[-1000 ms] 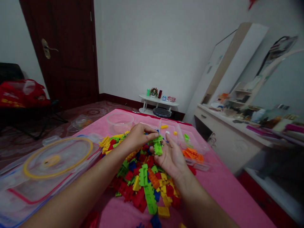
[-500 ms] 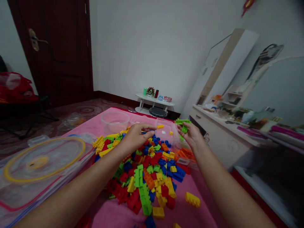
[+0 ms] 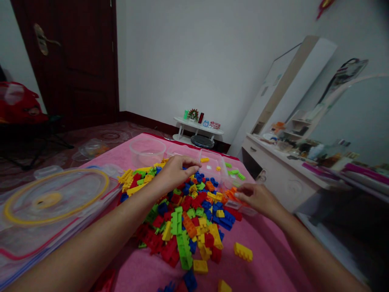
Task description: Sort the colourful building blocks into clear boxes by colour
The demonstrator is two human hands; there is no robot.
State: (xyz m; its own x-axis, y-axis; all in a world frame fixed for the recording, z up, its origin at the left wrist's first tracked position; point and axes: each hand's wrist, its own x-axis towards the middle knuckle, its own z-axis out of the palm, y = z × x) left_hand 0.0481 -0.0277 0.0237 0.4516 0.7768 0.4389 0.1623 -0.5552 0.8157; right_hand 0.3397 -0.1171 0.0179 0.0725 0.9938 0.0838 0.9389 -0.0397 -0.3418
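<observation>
A heap of mixed toy building bricks [image 3: 185,211] in red, blue, yellow and green lies on a pink cloth [image 3: 136,275]. Above its far left part hovers my left hand [image 3: 176,174], thumb and fingers apart, with nothing visible in them. My right hand [image 3: 258,196] reaches in from the right, fingers bent and parted over orange bricks [image 3: 228,195] in a small clear box. Whether the fingertips touch those bricks is unclear. Just beyond, green bricks [image 3: 237,174] lie in another clear box.
A round clear tub [image 3: 147,152] and a clear box with a few yellow bricks [image 3: 205,160] stand behind the heap. Clear lids with a yellow ring [image 3: 57,198] are stacked at left. A loose yellow brick [image 3: 243,251] lies at front right. A dresser [image 3: 279,170] stands at right.
The green bricks have left my right hand and now lie in the clear box. That hand has moved down and nearer, to the orange bricks. My left hand has hardly moved.
</observation>
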